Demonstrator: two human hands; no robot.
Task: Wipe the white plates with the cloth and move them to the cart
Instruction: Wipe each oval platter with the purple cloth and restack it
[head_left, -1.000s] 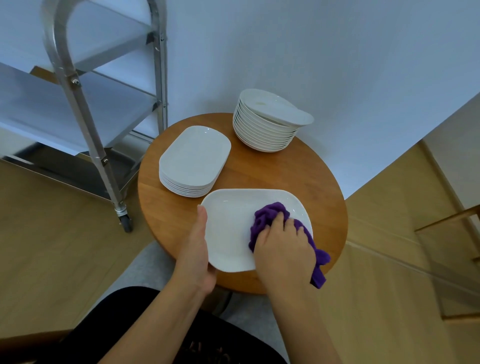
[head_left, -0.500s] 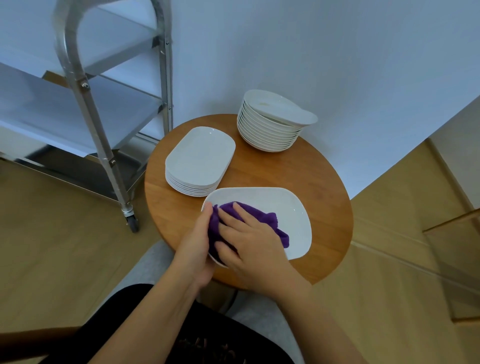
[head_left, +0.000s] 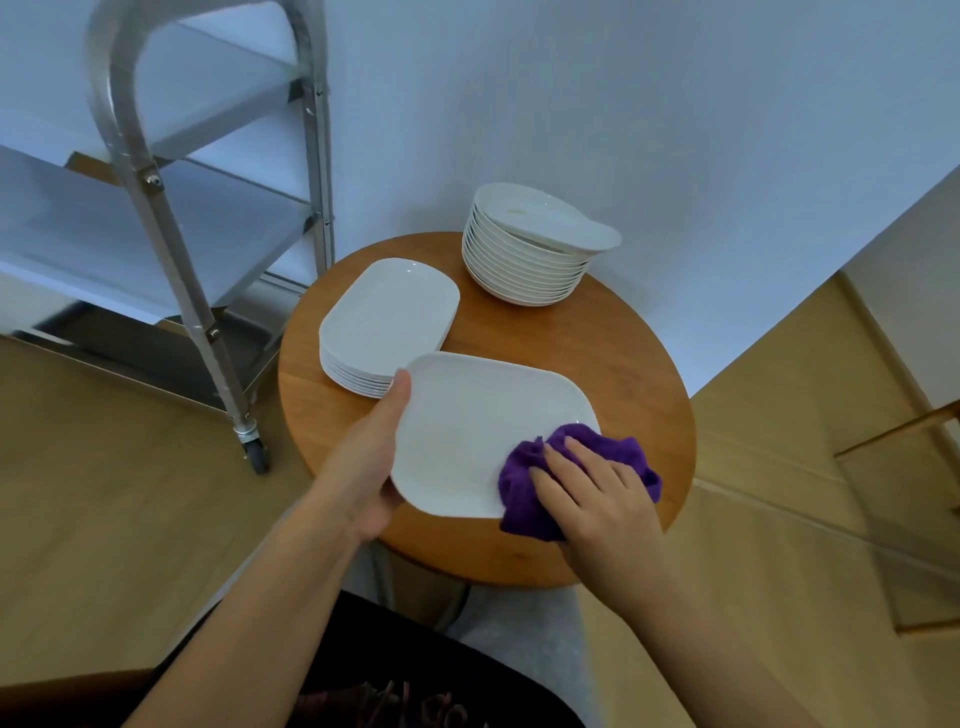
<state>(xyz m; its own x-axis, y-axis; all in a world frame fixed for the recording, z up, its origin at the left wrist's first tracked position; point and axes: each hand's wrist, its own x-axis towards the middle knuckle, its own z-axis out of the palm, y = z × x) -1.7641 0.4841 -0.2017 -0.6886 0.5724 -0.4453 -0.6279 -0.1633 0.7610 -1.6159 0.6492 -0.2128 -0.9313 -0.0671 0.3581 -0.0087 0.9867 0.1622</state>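
On the round tabletop (head_left: 613, 364), near its front edge, the plate (head_left: 483, 426) lies under both hands. The cloth (head_left: 524, 493) has moved since half a second ago: then it was bunched at the plate's left end beside the left thumb, now it sits on the plate's near right corner and spills over the rim onto the wood. The right hand (head_left: 592, 493) presses on the cloth with fingers spread and fairly straight, its grip open rather than clenched. The left hand (head_left: 363, 462) keeps its grip on the plate's left edge, thumb along the rim on top, the other fingers hidden beneath. The plate's far left corner overlaps the oblong stack (head_left: 387, 322). The round stack (head_left: 530, 249) stands well apart at the back, its top plate askew and jutting right. Bare wood shows to the plate's right and behind it. The cart (head_left: 156, 197) stands just left of the tabletop, its near caster (head_left: 255, 452) on the floor.
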